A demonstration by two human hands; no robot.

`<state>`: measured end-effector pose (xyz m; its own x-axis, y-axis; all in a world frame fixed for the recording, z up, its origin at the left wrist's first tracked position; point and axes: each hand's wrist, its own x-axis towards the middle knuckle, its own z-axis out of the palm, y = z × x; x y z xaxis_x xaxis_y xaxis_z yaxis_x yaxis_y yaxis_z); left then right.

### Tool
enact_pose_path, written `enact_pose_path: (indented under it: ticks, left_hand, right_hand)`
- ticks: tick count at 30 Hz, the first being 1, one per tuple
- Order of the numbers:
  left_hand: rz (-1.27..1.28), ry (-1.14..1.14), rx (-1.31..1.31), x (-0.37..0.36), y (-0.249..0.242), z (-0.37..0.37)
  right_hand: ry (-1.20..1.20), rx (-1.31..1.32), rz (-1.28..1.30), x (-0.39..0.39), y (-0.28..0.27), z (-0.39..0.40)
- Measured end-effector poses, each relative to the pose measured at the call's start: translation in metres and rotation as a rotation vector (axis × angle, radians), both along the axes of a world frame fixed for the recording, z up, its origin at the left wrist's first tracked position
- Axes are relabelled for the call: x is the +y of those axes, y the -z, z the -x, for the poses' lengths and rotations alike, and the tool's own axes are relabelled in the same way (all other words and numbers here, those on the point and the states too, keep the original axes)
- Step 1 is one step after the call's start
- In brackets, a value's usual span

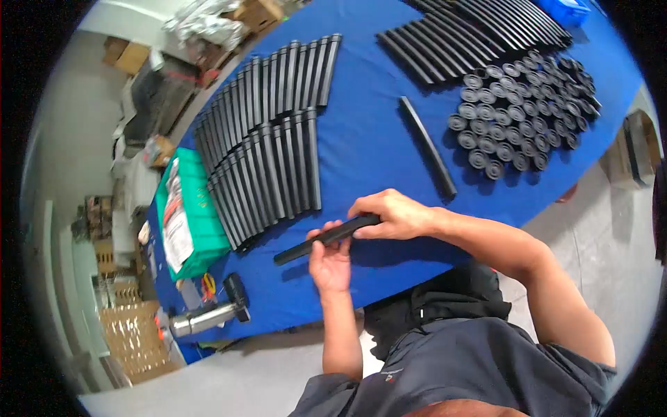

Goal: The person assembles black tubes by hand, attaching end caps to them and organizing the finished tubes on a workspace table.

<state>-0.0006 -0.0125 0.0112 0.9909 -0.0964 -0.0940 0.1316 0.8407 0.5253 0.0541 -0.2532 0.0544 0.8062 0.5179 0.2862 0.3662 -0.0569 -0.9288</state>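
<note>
A black tube (299,253) lies slantwise across my two hands, just above the blue tablecloth. My left hand (331,263) supports it from below, with thumb and fingers around its middle. At the tube's right end, my right hand (394,214) grips it with the fingers over the top; whether a small cap is also in those fingers I cannot make out. Beyond my right hand a single black tube (428,147) rests on the cloth. Many round black caps (501,115) with ringed faces are grouped at the right.
Rows of black tubes with collared ends (267,146) cover the table's left half. More plain tubes (445,42) lie at the far right, near a blue bin (566,10). A green crate (201,222) and a hammer-like tool (215,316) sit at the left edge.
</note>
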Motion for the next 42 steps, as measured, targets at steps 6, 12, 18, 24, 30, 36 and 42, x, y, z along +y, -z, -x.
enact_pose_path:
  ticks: [6,12,18,24,30,36,42]
  left_hand:
    - [0.010,-0.096,0.015,0.004,-0.013,0.009]
    - [-0.256,-0.101,0.012,0.081,-0.034,0.027]
    - [-1.521,0.311,-0.030,0.055,-0.077,0.031]
    - [-1.670,0.220,-0.180,-0.007,-0.085,0.018]
    - [-1.741,-0.014,-0.234,-0.010,-0.096,-0.025]
    - [-1.797,-0.235,-0.567,-0.043,-0.136,-0.186]
    - [-2.087,-0.317,-0.657,-0.085,-0.106,-0.343]
  right_hand:
    - [-0.007,0.209,-0.098,-0.001,0.005,-0.003]
    - [0.034,0.668,-0.316,-0.009,-0.002,-0.010]
    - [0.037,0.686,-0.251,-0.008,-0.009,-0.006]
    - [0.064,0.653,-0.271,-0.011,-0.011,-0.007]
    - [0.116,0.695,-0.489,-0.009,-0.004,-0.009]
    - [0.022,0.649,-0.341,0.001,0.015,-0.009]
    - [-0.036,0.677,-0.345,-0.002,0.014,-0.014]
